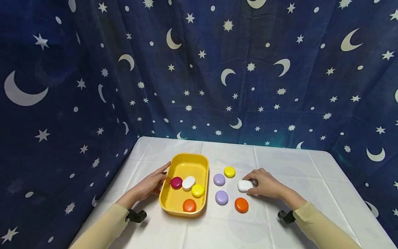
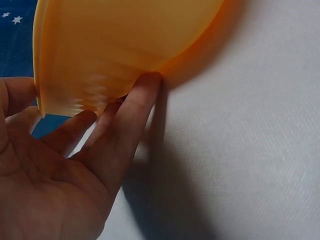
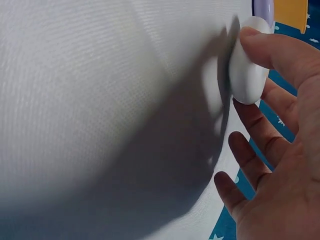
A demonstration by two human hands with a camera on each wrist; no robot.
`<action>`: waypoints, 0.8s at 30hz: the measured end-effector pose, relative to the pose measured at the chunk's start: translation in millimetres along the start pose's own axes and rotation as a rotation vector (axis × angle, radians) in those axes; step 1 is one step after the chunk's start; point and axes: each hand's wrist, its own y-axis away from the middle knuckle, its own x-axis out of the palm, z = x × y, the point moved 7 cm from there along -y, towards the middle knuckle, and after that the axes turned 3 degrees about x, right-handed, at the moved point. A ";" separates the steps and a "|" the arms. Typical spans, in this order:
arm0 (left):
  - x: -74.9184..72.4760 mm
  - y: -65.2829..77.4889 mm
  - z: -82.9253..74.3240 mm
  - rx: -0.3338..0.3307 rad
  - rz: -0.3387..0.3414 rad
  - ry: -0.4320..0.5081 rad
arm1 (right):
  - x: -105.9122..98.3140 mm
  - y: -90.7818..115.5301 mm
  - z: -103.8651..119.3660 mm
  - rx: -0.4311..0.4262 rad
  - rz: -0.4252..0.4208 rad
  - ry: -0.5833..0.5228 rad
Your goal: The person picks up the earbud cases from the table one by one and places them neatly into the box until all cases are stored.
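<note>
My left hand [image 1: 150,185] rests its fingers against the outer left wall of a yellow tray [image 1: 192,158]. In the left wrist view, the fingertips touch the tray's outer side [image 2: 115,45]. Inside the tray lie smooth pebble-like pieces: a dark magenta one [image 1: 176,183], a white oval [image 1: 188,183], a yellow one [image 1: 197,190] and an orange one [image 1: 189,205]. To the right of the tray, my right hand [image 1: 265,184] pinches a white rounded piece [image 3: 247,75] between thumb and fingers. A dark brown piece [image 1: 254,182] shows partly under that hand.
Between tray and right hand lie two lilac pieces, the farther [image 1: 219,179] and the nearer [image 1: 221,197]. A yellow piece [image 1: 229,172] sits behind them, and an orange-red piece [image 1: 241,205] in front. A white cloth [image 1: 298,166] covers the table; a star-patterned blue curtain [image 1: 211,93] stands behind.
</note>
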 end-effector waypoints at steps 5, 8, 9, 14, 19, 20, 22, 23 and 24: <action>1.5 0.3 0.3 0.003 0.001 0.011 | -5.0 0.9 1.4 -0.040 -0.042 -0.008; 1.5 0.2 0.4 0.003 0.001 0.012 | -10.9 0.5 4.6 -0.069 -0.085 -0.005; 1.5 0.2 0.3 0.003 0.003 0.012 | -13.2 0.4 6.7 -0.083 -0.100 -0.006; 0.4 0.1 0.9 0.002 0.014 0.013 | -23.6 -3.9 22.3 -0.127 -0.153 -0.012; -0.4 0.3 1.3 0.005 0.018 0.011 | -31.1 -12.9 44.0 -0.164 -0.184 -0.024; -0.4 0.3 1.4 0.004 0.018 0.009 | -32.3 -15.1 49.1 -0.176 -0.188 -0.026; -0.5 0.4 1.2 0.004 0.017 0.007 | -34.0 -20.3 58.9 -0.193 -0.190 -0.028; -0.6 0.3 1.1 0.004 0.016 0.005 | -34.6 -23.0 64.0 -0.194 -0.187 -0.027; -0.6 0.2 1.0 0.003 0.016 0.004 | -34.7 -25.6 68.8 -0.195 -0.184 -0.028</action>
